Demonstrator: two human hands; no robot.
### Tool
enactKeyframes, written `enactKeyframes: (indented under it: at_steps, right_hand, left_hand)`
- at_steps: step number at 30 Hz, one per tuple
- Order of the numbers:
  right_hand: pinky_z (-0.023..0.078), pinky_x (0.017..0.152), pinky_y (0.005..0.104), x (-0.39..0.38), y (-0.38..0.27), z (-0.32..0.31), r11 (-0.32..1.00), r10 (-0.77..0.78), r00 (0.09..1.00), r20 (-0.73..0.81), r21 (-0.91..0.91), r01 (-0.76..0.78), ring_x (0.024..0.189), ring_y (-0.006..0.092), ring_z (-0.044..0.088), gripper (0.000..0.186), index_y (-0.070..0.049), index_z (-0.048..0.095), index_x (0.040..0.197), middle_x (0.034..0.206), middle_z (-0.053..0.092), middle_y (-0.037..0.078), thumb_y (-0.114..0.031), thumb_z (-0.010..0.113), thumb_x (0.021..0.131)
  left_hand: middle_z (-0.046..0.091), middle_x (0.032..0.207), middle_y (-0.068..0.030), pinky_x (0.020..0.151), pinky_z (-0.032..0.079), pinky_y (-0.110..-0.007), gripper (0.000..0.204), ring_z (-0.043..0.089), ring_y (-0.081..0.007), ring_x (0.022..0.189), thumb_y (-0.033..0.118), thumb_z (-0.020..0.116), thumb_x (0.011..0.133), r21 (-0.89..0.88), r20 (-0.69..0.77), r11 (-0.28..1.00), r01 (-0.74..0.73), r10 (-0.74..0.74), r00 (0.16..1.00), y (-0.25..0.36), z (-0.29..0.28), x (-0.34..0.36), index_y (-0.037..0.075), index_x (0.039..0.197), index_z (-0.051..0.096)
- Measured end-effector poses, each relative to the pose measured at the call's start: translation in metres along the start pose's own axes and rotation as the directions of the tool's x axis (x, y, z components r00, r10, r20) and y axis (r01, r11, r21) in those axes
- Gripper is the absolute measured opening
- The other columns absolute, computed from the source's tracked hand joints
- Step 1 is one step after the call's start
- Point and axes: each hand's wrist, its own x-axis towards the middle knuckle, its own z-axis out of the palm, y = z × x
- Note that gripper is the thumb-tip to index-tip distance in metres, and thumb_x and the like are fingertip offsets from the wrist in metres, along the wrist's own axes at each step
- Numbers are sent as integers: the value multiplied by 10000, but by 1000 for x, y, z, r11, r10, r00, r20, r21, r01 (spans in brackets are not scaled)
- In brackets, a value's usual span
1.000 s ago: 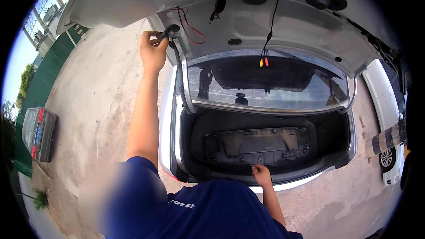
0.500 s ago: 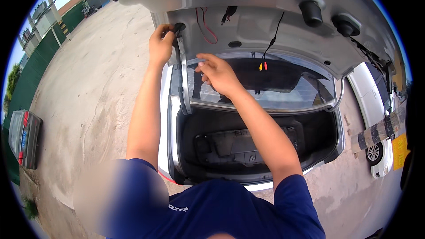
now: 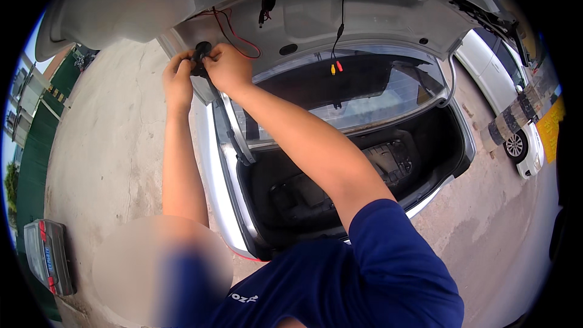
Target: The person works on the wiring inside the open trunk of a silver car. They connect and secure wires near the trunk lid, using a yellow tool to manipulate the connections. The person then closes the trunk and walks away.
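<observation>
Both hands are up at the left side of the raised trunk lid (image 3: 133,9), by its hinge arm (image 3: 235,124). My left hand (image 3: 178,85) is closed, its fingertips on a black rubber grommet (image 3: 203,47) at the lid's inner panel. From the other side, my right hand (image 3: 229,68) is closed too, thumb and finger pinching the same black piece. The fingers partly cover it, and its lower end is hidden. A thin red and black wire pair (image 3: 243,44) hangs in a loop just above my right hand.
A black cable (image 3: 342,21) with yellow and red plugs dangles before the rear window (image 3: 401,88). Another dark connector (image 3: 267,6) hangs left of it. Below lies the open trunk (image 3: 425,140). A white car (image 3: 486,61) stands right, a dark car (image 3: 51,258) far left.
My right hand has moved up and left from mid-air to the black grommet beside my left hand. The view has shifted, and the lid appears higher and further left.
</observation>
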Motion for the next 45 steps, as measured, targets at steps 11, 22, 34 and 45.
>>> enactKeyframes:
  at_steps: [11, 22, 34, 45]
  right_hand:
    - [510, 642, 307, 5, 10, 0, 886, 13, 994, 112, 460, -64, 669, 118, 621, 123, -18, 620, 877, 737, 686, 56, -78, 728, 873]
    - [501, 670, 358, 14, 9, -9, 978, -54, 983, 176, 209, 16, 677, 197, 625, 228, -11, 659, 886, 771, 705, 113, -191, 741, 999]
    - [540, 753, 494, 15, 4, -12, 979, -193, 976, 105, -43, 198, 835, 410, 708, 220, -30, 699, 914, 886, 742, 194, -235, 654, 981]
    - [551, 788, 510, 17, 8, -15, 941, -230, 969, 92, -235, 245, 928, 441, 716, 232, -47, 705, 973, 946, 754, 202, -270, 643, 989]
  left_hand:
    - [743, 1034, -98, 901, 516, -318, 335, 669, -172, 955, 148, 576, 971, 4, 23, 1000, -4, 3, 1000, -1, 4, 5, -35, 1201, 736]
    - [680, 1085, -100, 792, 579, -352, 203, 728, -230, 902, 95, 708, 899, 362, -128, 897, -254, 318, 940, 27, 21, -8, 15, 1083, 739]
    - [723, 1053, -159, 857, 568, -437, 233, 723, -359, 961, 215, 755, 915, 569, 57, 788, -234, 246, 968, 46, 16, 6, 17, 1033, 788]
    - [721, 1118, -161, 864, 585, -497, 271, 725, -406, 984, 277, 687, 951, 750, 69, 623, -223, 261, 963, 46, 32, 5, 39, 1009, 802]
